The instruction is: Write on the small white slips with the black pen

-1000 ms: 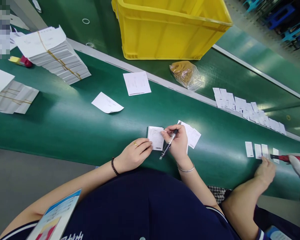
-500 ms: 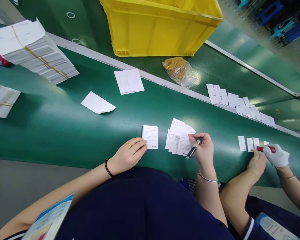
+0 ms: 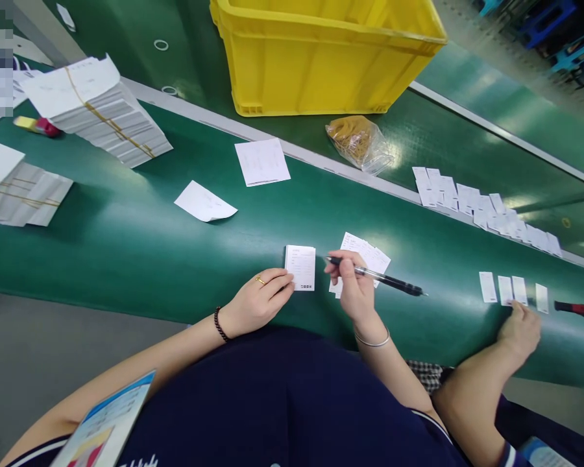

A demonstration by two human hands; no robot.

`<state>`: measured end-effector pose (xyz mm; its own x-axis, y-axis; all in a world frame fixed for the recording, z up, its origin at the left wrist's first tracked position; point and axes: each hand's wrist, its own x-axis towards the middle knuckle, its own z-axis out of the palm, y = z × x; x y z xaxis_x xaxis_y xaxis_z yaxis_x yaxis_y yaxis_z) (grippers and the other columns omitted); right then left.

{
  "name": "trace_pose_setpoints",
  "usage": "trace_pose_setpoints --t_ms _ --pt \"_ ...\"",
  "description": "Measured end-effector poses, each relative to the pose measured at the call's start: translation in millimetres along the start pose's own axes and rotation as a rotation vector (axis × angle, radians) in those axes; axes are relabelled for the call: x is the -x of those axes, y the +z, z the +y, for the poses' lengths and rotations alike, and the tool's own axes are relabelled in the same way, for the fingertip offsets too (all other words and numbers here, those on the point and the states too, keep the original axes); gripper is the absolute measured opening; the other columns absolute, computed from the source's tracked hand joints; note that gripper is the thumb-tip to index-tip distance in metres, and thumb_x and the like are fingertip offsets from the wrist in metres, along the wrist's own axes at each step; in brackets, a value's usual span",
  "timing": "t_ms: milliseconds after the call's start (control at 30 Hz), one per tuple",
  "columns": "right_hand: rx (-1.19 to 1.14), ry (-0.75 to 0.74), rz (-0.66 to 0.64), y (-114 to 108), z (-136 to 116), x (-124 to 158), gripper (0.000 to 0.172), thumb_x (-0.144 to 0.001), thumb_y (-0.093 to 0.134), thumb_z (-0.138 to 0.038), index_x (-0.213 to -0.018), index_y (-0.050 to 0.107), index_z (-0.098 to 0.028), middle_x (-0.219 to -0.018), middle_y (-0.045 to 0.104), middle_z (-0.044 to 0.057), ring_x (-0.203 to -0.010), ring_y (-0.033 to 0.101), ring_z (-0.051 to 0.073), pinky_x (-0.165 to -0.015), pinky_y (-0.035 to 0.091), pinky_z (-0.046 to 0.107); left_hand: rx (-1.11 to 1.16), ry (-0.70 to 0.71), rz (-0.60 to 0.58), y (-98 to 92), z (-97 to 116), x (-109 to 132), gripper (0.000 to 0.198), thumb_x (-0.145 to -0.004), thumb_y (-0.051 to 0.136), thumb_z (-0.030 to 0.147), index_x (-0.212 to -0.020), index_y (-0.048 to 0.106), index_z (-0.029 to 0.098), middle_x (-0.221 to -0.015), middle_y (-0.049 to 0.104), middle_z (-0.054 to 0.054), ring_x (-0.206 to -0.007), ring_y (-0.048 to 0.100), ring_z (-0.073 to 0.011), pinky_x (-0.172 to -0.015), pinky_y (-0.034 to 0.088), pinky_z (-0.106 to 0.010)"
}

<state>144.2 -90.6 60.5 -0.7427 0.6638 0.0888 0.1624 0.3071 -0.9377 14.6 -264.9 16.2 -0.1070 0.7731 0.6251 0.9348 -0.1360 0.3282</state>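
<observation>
My left hand [image 3: 257,299] rests on the green table with its fingertips closed on the left edge of a small stack of white printed cards [image 3: 302,266]. To the right, my right hand [image 3: 353,285] holds a black pen [image 3: 394,282] between thumb and fingers, the pen lying across the hand and pointing right. Beneath and behind that hand are loose fanned cards [image 3: 377,259], partly covered by it.
A yellow crate [image 3: 321,65] stands at the back, near a bag of rubber bands [image 3: 357,143]. Banded paper stacks [image 3: 121,123] are at left, two loose papers [image 3: 263,162] mid-table. At right, a co-worker's hand [image 3: 520,331] touches a row of cards [image 3: 487,287].
My right hand has moved left from the fanned cards towards the stack, and the pen now lies crosswise. The co-worker's gloved hand with the red tool has moved right.
</observation>
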Motion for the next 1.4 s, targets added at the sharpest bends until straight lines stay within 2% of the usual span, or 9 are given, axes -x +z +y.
trace_pose_setpoints --t_ms 133,200,333,467,567,800,1400 --pt "0.046 0.019 -0.146 17.9 -2.8 -2.4 0.022 -0.094 0.052 -0.037 -0.108 0.061 -0.022 -0.085 0.070 0.003 -0.065 0.064 0.013 -0.060 0.054 0.028 -0.011 0.018 0.000 -0.2 -0.4 1.0 0.015 -0.089 0.057 0.004 -0.100 0.064 0.010 -0.102 0.069 -0.012 -0.103 0.065 -0.0225 -0.088 0.061 -0.038" --pt "0.082 0.011 -0.172 21.5 -2.4 -2.5 0.020 -0.093 0.052 -0.033 -0.107 0.060 -0.022 -0.086 0.071 0.003 -0.072 0.069 0.015 -0.065 0.056 0.029 -0.013 0.025 -0.002 -0.2 -0.8 1.4 0.014 -0.088 0.057 0.003 -0.099 0.064 0.009 -0.102 0.069 -0.013 -0.103 0.065 -0.0231 -0.089 0.061 -0.038" --pt "0.154 -0.032 -0.159 26.4 -0.4 -1.7 0.013 -0.090 0.053 -0.029 -0.098 0.060 -0.022 -0.078 0.070 0.002 -0.068 0.070 0.016 -0.061 0.056 0.028 -0.001 0.014 -0.012 0.1 -1.4 1.4 0.017 -0.091 0.053 0.005 -0.103 0.063 0.012 -0.103 0.068 -0.012 -0.106 0.064 -0.0224 -0.089 0.061 -0.038" --pt "0.268 -0.208 -0.142 29.6 0.0 -3.5 0.010 -0.088 0.053 -0.026 -0.084 0.062 -0.022 -0.074 0.070 0.002 -0.065 0.067 0.016 -0.061 0.054 0.030 -0.007 0.003 0.002 0.4 -1.1 0.5 0.017 -0.091 0.053 0.006 -0.102 0.063 0.013 -0.101 0.068 -0.010 -0.103 0.064 -0.0213 -0.088 0.061 -0.037" --pt "0.322 -0.275 -0.140 30.7 -0.7 -5.2 0.011 -0.086 0.053 -0.023 -0.081 0.063 -0.023 -0.075 0.071 0.002 -0.067 0.067 0.016 -0.064 0.056 0.031 -0.006 -0.001 0.006 0.8 -0.7 0.5 0.015 -0.091 0.053 0.006 -0.099 0.063 0.013 -0.100 0.067 -0.010 -0.102 0.064 -0.0211 -0.088 0.061 -0.037" --pt "0.355 -0.347 -0.127 33.3 0.0 -5.2 0.012 -0.086 0.054 -0.021 -0.081 0.064 -0.023 -0.072 0.071 0.001 -0.064 0.067 0.016 -0.062 0.056 0.029 -0.006 0.003 0.001 2.2 -0.3 2.7 0.014 -0.091 0.054 0.006 -0.098 0.063 0.012 -0.102 0.067 -0.011 -0.103 0.063 -0.0214 -0.090 0.060 -0.037" --pt "0.410 -0.414 -0.114 35.1 -2.1 -7.1 0.011 -0.085 0.054 -0.017 -0.077 0.061 -0.022 -0.066 0.068 0.000 -0.060 0.064 0.014 -0.060 0.053 0.026 -0.010 -0.004 0.006 2.6 -0.4 2.8 0.014 -0.092 0.052 0.007 -0.099 0.063 0.013 -0.101 0.068 -0.011 -0.103 0.063 -0.0211 -0.089 0.061 -0.038"
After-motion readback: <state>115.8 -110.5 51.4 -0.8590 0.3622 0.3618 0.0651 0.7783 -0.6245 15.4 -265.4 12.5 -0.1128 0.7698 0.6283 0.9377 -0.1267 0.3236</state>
